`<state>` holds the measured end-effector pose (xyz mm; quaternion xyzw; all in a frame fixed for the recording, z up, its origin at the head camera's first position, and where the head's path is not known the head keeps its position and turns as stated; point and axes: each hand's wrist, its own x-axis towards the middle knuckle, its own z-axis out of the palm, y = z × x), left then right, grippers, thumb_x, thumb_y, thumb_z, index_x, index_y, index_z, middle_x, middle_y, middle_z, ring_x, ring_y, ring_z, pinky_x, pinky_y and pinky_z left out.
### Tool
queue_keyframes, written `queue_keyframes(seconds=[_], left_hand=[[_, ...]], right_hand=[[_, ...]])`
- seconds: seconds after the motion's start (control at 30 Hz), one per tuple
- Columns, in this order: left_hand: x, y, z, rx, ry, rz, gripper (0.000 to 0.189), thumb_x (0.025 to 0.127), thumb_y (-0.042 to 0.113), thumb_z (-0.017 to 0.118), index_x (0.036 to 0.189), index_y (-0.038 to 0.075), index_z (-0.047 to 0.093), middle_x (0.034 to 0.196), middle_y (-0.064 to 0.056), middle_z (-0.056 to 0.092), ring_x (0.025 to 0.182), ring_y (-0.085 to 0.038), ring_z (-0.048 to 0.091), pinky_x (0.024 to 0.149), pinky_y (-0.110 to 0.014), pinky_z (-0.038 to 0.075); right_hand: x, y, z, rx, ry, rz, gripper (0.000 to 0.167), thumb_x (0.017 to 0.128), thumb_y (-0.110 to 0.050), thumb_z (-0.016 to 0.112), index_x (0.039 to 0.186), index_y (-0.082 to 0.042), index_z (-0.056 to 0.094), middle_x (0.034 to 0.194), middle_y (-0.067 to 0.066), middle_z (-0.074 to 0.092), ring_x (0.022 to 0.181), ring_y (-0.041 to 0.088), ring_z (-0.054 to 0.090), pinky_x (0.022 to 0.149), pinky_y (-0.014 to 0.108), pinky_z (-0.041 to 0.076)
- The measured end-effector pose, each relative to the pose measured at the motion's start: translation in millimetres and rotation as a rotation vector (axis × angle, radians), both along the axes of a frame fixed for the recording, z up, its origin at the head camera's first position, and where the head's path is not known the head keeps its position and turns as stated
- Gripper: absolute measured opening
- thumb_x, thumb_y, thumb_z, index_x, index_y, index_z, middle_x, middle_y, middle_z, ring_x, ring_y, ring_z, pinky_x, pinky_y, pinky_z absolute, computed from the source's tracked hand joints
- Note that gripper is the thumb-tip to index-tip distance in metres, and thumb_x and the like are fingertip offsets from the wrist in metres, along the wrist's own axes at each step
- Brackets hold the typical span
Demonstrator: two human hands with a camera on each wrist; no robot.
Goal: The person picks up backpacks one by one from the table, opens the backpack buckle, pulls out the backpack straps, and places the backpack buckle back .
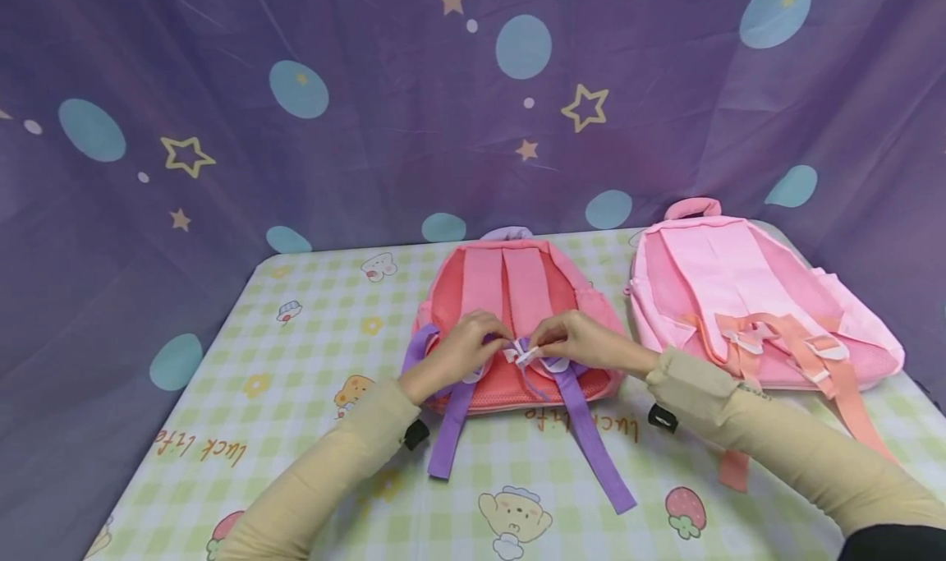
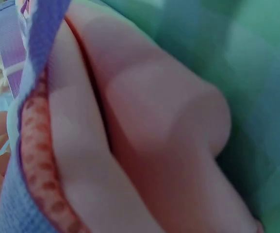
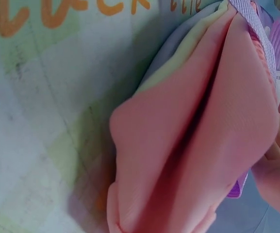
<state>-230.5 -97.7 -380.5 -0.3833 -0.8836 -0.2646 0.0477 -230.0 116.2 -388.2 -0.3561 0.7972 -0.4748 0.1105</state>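
A coral-pink backpack [image 1: 484, 278] lies with its shoulder straps facing up, its purple webbing straps [image 1: 591, 438] trailing toward the near edge. Over its lower middle, my left hand [image 1: 466, 343] and right hand [image 1: 580, 339] meet, thumbs and fingertips pinching a small white strip [image 1: 522, 353] between them. A thin purple cord [image 1: 534, 384] hangs just below the strip. In the left wrist view, the pack's pink side [image 2: 144, 111] fills the middle and hides most of the hand. The right wrist view shows the pack's other side [image 3: 188, 131], with part of my right hand at the right edge.
To the right lies a light-pink backpack [image 1: 727, 265] with orange straps [image 1: 801, 343], close beside my right forearm. A green-checked cloth [image 1: 296, 429] covers the table. Behind the table hangs a purple curtain [image 1: 399, 134] with stars and blue spots.
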Motion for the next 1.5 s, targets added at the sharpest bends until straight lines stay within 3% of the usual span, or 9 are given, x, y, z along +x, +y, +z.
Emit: queue_keyframes(seconds=[0.23,1.0,1.27,1.5], left_hand=[[-2.8,-2.8,0.2,0.036,0.028,0.055,0.005,0.081,0.009,0.063,0.082,0.008,0.068,0.078,0.001,0.062,0.081,-0.014,0.053,0.074,-0.026,0.044],[-3.0,-10.1,1.1,0.086,-0.025,0.147,0.009,0.082,0.004,0.061,0.088,0.005,0.067,0.085,-0.003,0.061,0.086,-0.018,0.054,0.076,-0.029,0.045],[-4.7,-12.9,-1.1,0.097,-0.017,0.17,0.009,0.082,0.003,0.06,0.089,0.003,0.066,0.085,-0.005,0.061,0.085,-0.018,0.055,0.076,-0.029,0.045],[-7.0,-15.6,-1.6,0.114,-0.03,0.202,0.009,0.081,0.001,0.06,0.087,0.003,0.067,0.085,-0.006,0.062,0.084,-0.019,0.056,0.076,-0.031,0.045]], right_hand=[[0.6,0,-0.6,0.01,0.013,-0.004,0.008,0.081,0.0,0.061,0.087,0.002,0.066,0.083,0.009,0.066,0.071,0.005,0.054,0.062,0.019,0.046],[2.3,1,-0.3,0.037,0.004,-0.02,0.009,0.08,-0.003,0.062,0.087,-0.003,0.068,0.085,0.006,0.067,0.07,0.004,0.054,0.06,0.02,0.046],[2.4,2,1.6,0.04,0.023,0.003,0.008,0.08,-0.003,0.062,0.086,-0.003,0.068,0.085,0.006,0.067,0.083,0.01,0.061,0.071,0.022,0.049],[2.4,1,1.3,0.065,0.018,0.009,0.008,0.081,-0.007,0.063,0.086,-0.007,0.068,0.084,0.003,0.067,0.077,0.008,0.058,0.065,0.021,0.047]])
